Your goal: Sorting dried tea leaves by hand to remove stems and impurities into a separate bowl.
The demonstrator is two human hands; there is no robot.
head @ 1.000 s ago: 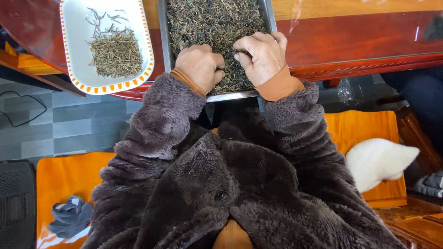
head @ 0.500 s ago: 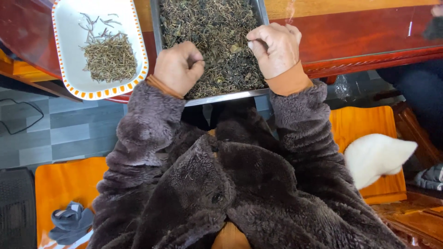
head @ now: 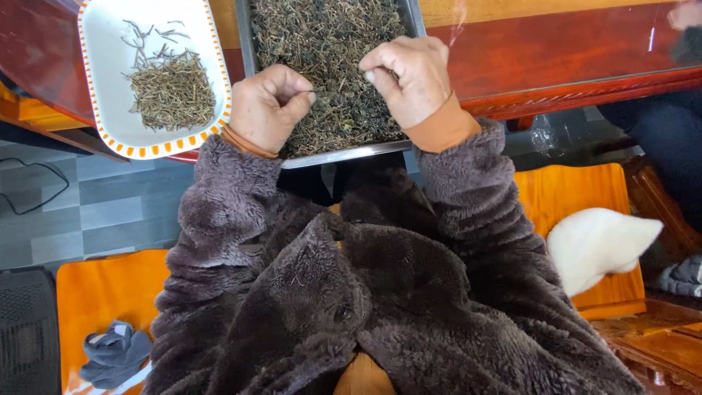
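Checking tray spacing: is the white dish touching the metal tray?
Cannot tell. In the head view the white dish and the metal tray look very close, but their rims' meeting point is unclear.

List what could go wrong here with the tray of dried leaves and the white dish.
The metal tray seems to jut past the table edge toward the lap, so pressure from the left hand or right hand might tip it. The white dish also overhangs the edge, and a sleeve could knock it off.
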